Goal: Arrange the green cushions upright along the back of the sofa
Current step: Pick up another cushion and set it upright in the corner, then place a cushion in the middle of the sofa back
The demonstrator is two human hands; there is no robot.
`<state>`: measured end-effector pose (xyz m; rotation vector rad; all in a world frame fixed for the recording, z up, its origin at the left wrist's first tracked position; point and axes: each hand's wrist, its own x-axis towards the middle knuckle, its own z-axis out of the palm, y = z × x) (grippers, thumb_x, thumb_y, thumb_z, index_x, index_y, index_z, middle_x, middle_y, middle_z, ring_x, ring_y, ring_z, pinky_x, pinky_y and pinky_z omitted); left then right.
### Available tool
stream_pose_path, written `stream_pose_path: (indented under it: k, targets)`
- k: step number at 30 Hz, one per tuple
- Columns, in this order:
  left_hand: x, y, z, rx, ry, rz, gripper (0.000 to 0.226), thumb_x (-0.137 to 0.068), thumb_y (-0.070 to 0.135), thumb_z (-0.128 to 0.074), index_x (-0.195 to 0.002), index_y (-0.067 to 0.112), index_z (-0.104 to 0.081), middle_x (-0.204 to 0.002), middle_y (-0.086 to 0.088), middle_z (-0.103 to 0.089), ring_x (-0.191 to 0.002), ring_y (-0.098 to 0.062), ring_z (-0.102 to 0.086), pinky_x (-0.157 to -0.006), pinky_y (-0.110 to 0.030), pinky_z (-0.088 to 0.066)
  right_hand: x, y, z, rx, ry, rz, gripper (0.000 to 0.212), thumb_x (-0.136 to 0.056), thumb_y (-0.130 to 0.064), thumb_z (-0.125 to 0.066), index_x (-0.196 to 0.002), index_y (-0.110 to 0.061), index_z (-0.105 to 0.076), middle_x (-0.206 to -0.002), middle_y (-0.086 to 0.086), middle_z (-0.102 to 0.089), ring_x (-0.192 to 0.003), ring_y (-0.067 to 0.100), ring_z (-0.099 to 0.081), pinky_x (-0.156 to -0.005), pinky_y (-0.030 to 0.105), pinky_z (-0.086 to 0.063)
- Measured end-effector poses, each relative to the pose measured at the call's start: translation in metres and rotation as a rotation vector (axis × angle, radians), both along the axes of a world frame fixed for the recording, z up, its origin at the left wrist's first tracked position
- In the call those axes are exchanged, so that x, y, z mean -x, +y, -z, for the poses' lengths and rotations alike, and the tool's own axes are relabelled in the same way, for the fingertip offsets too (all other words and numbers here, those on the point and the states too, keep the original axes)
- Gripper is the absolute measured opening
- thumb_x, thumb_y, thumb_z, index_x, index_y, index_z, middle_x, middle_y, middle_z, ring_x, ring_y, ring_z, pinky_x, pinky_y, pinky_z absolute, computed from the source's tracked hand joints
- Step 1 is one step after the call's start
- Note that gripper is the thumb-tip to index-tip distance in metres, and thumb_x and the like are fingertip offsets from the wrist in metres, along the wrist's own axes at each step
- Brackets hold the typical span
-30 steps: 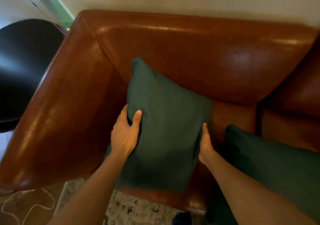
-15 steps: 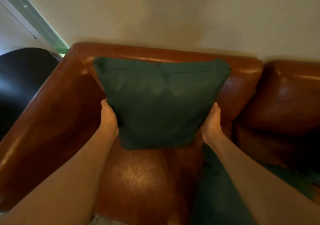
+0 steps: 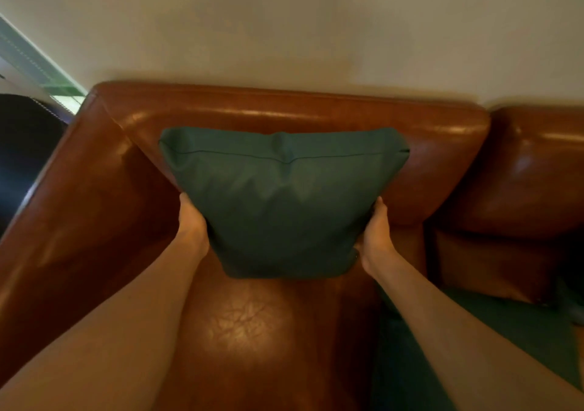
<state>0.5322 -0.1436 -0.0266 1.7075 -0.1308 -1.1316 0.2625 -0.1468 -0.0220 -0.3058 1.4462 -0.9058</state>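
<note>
Placing step, first cushion: green cushion (image 3: 284, 202) stands upright on the seat of the leather sofa (image 3: 284, 110), top edge leaning on the backrest, near the left-arm end. Left hand (image 3: 193, 221) & right hand (image 3: 374, 230) are closed round its two side edges, fingers hidden behind the fabric. Next, prob. let go w/o it slumping fwd, then fetch the second green cushion (image 3: 518, 325) lying flat on the seat to the right.

Cushion (image 3: 284, 202), tilted flat a second ago, now upright against the sofa back (image 3: 436, 132), hands (image 3: 192, 221) lower on its sides
</note>
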Motion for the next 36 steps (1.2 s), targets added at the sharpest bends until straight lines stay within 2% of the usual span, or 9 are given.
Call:
stream_pose_path:
  k: [3, 7, 13, 19, 24, 28, 32, 34, 36]
  targets:
    - [-0.007, -0.013, 0.012, -0.055, -0.021, 0.015, 0.054, -0.093, 0.055, -0.035, -0.13, 0.024, -0.059, -0.13, -0.001, -0.063, -0.12, -0.025, -0.057, -0.106, -0.042, -0.044, -0.011, -0.01, 0.005, -0.033, 0.061, -0.014, 0.061, -0.099, -0.058, -0.02, -0.148, -0.026, -0.035, -0.151, 0.0, -0.042, -0.139, 0.026, -0.039, -0.112, 0.044, -0.031]
    - [-0.016, -0.025, 0.038, -0.157, -0.055, 0.009, 0.065, -0.099, 0.057, -0.026, -0.147, 0.016, -0.042, -0.149, -0.006, -0.048, -0.136, -0.028, -0.045, -0.115, -0.042, -0.035, -0.024, -0.018, 0.016, -0.08, 0.094, 0.009, 0.066, -0.095, -0.065, -0.022, -0.15, -0.029, -0.032, -0.152, 0.001, -0.041, -0.138, 0.027, -0.039, -0.115, 0.048, -0.03]
    - [-0.016, -0.035, 0.046, -0.145, -0.067, 0.02, 0.064, -0.1, 0.055, -0.027, -0.146, 0.013, -0.043, -0.15, -0.007, -0.047, -0.136, -0.029, -0.044, -0.112, -0.039, -0.037, -0.031, -0.024, 0.012, -0.079, 0.091, 0.046, 0.062, -0.098, -0.06, -0.021, -0.147, -0.025, -0.037, -0.148, 0.003, -0.045, -0.136, 0.028, -0.041, -0.11, 0.042, -0.031]
    - [-0.033, -0.018, 0.056, -0.274, -0.122, 0.125, 0.074, -0.091, 0.065, -0.032, -0.143, 0.015, -0.048, -0.144, -0.008, -0.053, -0.129, -0.033, -0.051, -0.11, -0.049, -0.04, -0.018, -0.008, 0.013, -0.075, 0.142, 0.004, 0.065, -0.096, -0.063, -0.022, -0.15, -0.027, -0.033, -0.152, 0.001, -0.042, -0.138, 0.027, -0.04, -0.113, 0.046, -0.033]
    - [-0.023, 0.021, 0.043, -0.353, -0.21, 0.231, 0.055, -0.099, 0.047, -0.029, -0.143, 0.018, -0.045, -0.144, -0.008, -0.052, -0.129, -0.032, -0.051, -0.109, -0.045, -0.041, -0.002, 0.027, 0.002, -0.155, 0.129, -0.071, 0.054, -0.102, -0.049, -0.028, -0.147, -0.021, -0.037, -0.147, 0.005, -0.048, -0.13, 0.026, -0.049, -0.097, 0.038, -0.039]
    - [0.006, 0.076, 0.028, -0.501, -0.207, 0.454, 0.045, -0.101, 0.034, -0.042, -0.136, 0.008, -0.051, -0.127, -0.01, -0.058, -0.114, -0.033, -0.057, -0.086, -0.039, -0.042, 0.018, 0.06, 0.003, -0.169, 0.179, -0.105, 0.045, -0.103, -0.04, -0.035, -0.141, -0.017, -0.039, -0.126, 0.007, -0.055, -0.106, 0.019, -0.05, -0.092, 0.035, -0.039]
    - [0.055, 0.111, 0.035, -0.517, -0.174, 0.655, 0.027, -0.098, 0.024, -0.05, -0.116, 0.005, -0.058, -0.108, -0.015, -0.06, -0.09, -0.028, -0.058, -0.08, -0.035, -0.043, 0.057, 0.097, 0.011, -0.205, 0.241, -0.082, 0.042, -0.101, -0.039, -0.039, -0.137, -0.016, -0.044, -0.13, 0.011, -0.056, -0.117, 0.023, -0.05, -0.109, 0.042, -0.036]
    - [0.09, 0.118, 0.037, -0.48, -0.136, 0.716, 0.012, -0.098, 0.017, -0.05, -0.097, 0.009, -0.059, -0.094, -0.014, -0.06, -0.072, -0.023, -0.056, -0.07, -0.035, -0.045, 0.08, 0.115, 0.014, -0.228, 0.248, -0.051, 0.033, -0.101, -0.037, -0.04, -0.124, -0.016, -0.051, -0.132, 0.014, -0.056, -0.121, 0.026, -0.051, -0.107, 0.043, -0.036]
    - [0.13, 0.124, 0.04, -0.514, -0.082, 0.786, 0.017, -0.097, 0.019, -0.049, -0.083, 0.015, -0.056, -0.078, -0.008, -0.057, -0.062, -0.02, -0.052, -0.06, -0.029, -0.04, 0.11, 0.137, 0.017, -0.263, 0.263, -0.004, 0.035, -0.101, -0.036, -0.042, -0.121, -0.011, -0.054, -0.135, 0.018, -0.056, -0.125, 0.032, -0.051, -0.106, 0.045, -0.038]
